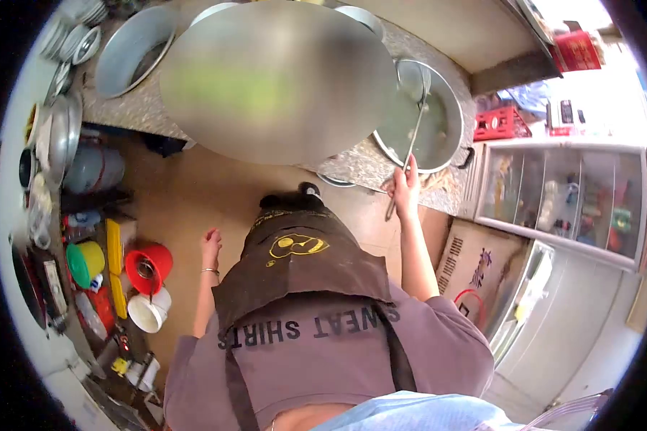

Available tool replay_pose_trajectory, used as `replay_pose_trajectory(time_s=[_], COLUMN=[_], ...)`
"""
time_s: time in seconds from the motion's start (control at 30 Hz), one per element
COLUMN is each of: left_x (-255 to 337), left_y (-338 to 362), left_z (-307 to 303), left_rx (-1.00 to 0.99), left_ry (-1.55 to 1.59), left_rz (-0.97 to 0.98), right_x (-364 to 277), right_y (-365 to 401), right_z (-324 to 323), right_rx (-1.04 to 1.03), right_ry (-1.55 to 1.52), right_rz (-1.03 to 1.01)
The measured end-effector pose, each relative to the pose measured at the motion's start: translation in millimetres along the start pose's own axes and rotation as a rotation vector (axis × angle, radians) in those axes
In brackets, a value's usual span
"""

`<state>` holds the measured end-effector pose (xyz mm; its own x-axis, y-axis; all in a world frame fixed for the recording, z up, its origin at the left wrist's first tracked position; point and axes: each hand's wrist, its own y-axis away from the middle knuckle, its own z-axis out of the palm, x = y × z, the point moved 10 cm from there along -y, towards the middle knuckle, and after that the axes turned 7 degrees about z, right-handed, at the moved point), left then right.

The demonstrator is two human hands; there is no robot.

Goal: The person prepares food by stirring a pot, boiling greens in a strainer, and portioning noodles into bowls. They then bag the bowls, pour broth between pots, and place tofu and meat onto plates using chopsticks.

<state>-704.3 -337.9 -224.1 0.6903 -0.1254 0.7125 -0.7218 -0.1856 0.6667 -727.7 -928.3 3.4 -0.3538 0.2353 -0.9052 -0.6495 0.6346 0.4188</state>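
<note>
Head view: the ladle (414,136) slants over the near rim of the wide metal pot (458,108), its bowl inside at the far side and its long handle reaching back past the edge of the surface (363,164). The right hand (405,192) has its fingers closed around the lower part of that handle, with the tail end sticking out below the palm. The ladle looks like stiff, thin metal: light when empty, heavier at the far end with liquid in the bowl, so this low grip would have to resist some tipping. A wet handle could turn or slip; a hold higher up should steady it, though nearer the pot's contents. It does not look fragile.

The pot holds cloudy, greenish liquid and would likely be heavy and prone to slopping; a dark side handle (466,158) offers a hold. The rim limits low sideways sweeps, while the space above it looks open. To the right, the glass-fronted cabinet (564,194) stands close; to the left, a blurred patch hides much of the surface. The left hand (210,241) hangs apart over the floor, fingers loosely bent, with nothing visible in them.
</note>
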Motion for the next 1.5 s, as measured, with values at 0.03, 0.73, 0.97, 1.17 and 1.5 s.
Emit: replay_pose_trajectory(time_s=[0.03, 0.73, 0.97, 1.17, 1.5], left_x=[11, 39, 24, 45, 49], left_y=[1, 40, 67, 60, 77], left_z=[10, 138, 140, 163, 150], left_rx=[-0.025, -0.106, -0.021, -0.050, 0.000], left_ry=[-0.014, -0.034, -0.028, -0.082, -0.058], left_rz=[0.020, 0.080, 0.049, 0.083, 0.078], right_x=[13, 53, 33, 12, 4], right_y=[-3, -125, -86, -78, -99], right_z=[-32, -89, -120, -115, -116], right_rx=[0.026, -0.111, -0.183, -0.104, 0.014], right_ry=[0.071, -0.851, -0.837, -0.622, 0.139], right_rz=[0.048, 0.348, 0.281, 0.308, 0.017])
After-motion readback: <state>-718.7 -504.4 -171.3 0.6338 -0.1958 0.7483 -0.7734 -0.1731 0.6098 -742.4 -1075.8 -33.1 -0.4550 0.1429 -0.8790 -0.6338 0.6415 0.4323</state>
